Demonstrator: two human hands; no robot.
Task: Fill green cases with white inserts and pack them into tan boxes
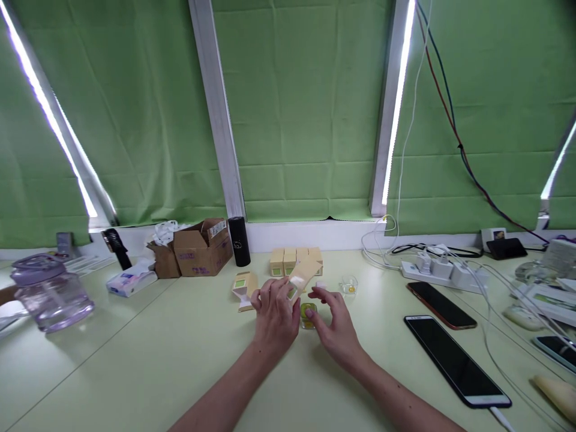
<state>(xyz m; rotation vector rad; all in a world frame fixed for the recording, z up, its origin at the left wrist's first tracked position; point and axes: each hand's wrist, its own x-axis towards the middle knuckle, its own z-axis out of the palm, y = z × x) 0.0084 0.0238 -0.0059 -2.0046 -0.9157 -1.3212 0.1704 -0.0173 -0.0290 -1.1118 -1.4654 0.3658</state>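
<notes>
My left hand (275,307) is closed on a small tan cardboard box (306,271), whose flap stands raised. Just right of it, a small clear jar with a yellow-green top (308,315) rests on the table. The thumb of my right hand (336,323) is at the jar's right edge, touching or nearly so, with the index finger apart above it. Behind the held box stands a row of several similar tan boxes (282,261). Another tan box (243,289) lies with its flap open to the left. A small clear container (349,285) sits to the right.
At the back left are a brown carton (202,249), a black cylinder (239,242) and a tissue pack (131,278). A purple-lidded jug (51,294) stands far left. On the right lie two phones (456,360), a power strip (443,273) and loose white cables.
</notes>
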